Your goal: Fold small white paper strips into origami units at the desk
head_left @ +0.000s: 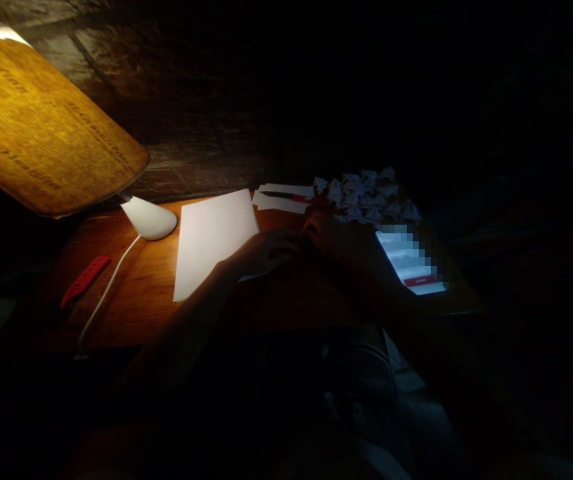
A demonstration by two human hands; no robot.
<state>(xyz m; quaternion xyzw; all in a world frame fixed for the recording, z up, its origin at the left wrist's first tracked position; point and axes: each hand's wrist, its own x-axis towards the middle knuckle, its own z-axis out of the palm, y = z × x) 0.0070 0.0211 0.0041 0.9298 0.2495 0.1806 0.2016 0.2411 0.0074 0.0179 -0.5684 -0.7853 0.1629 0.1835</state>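
White paper point(215, 241), long axis toward the brick wall point(176, 170)

Dark printed lettering point(49, 113) in large and fine sizes on a slanted yellow-brown lampshade point(61, 143), too blurred to read, tiny pale marks point(420, 281) on a red bar point(411, 283) of a glowing rectangular screen point(397, 257), illegible

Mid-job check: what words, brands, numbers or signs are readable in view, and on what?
Nothing reads with certainty.
Lampshade: large and fine print, too blurred; one large word possibly ends "dian".
Lit screen: partly pixelated, unreadable.
Red bar on that screen: small pale lettering, too small to read.
No other lettering can be made out.
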